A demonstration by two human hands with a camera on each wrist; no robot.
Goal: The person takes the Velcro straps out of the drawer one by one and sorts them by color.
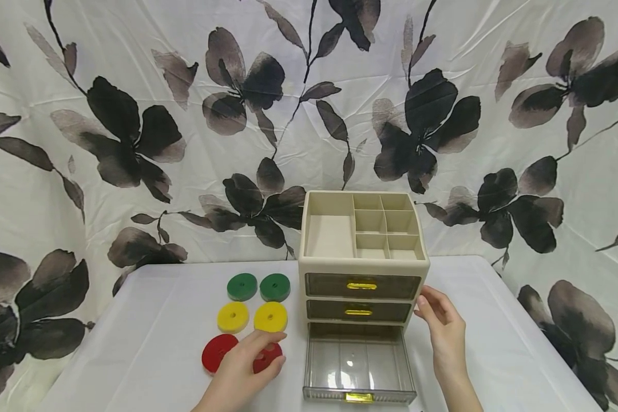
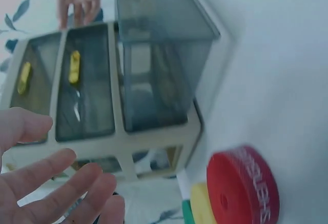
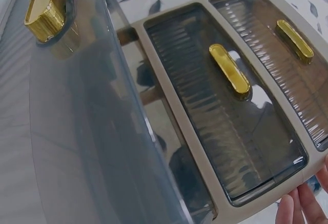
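Note:
My left hand [image 1: 241, 366] hovers above the nearer right red tape roll [image 1: 268, 357], partly covering it in the head view. In the left wrist view the left fingers [image 2: 51, 172] are spread and hold nothing, with a lettered red roll off to the side. On the right, my right hand [image 1: 447, 329] rests its fingertips at the side of a cream drawer organizer [image 1: 363, 264]. The organizer's bottom drawer [image 1: 357, 360], see-through grey with a gold handle, is pulled out and contains nothing. The upper two drawers are closed.
Another red roll [image 1: 219, 352] lies left of the left hand. Behind are two yellow rolls [image 1: 233, 317] and two green rolls [image 1: 242, 286], in pairs on the white tabletop [image 1: 149, 343]. A floral cloth [image 1: 309, 149] hangs behind the table. Open compartments [image 1: 329, 234] form the organizer's top.

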